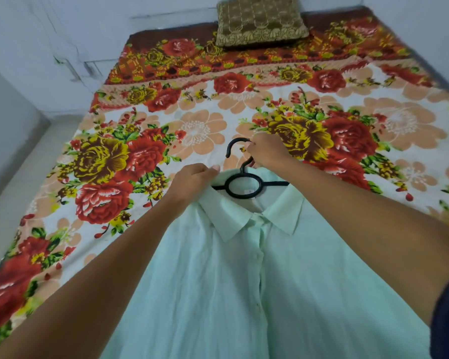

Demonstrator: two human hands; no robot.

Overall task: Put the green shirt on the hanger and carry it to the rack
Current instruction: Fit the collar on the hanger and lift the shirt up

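The pale green shirt (244, 281) hangs buttoned in front of me, above the bed. A black plastic hanger (241, 186) sits inside its collar, with the round centre ring and the hook showing above the neckline. My right hand (266, 154) grips the hanger's hook from the right. My left hand (192, 181) pinches the shirt's left shoulder at the collar, thumb pointing toward the hanger. The hanger's arms are mostly hidden under the fabric.
A bed with a floral sheet (140, 156) spreads below the shirt. A brown patterned pillow (261, 20) lies at its far end against the white wall (62, 35). A strip of pale floor (18, 182) runs along the bed's left side. No rack is in view.
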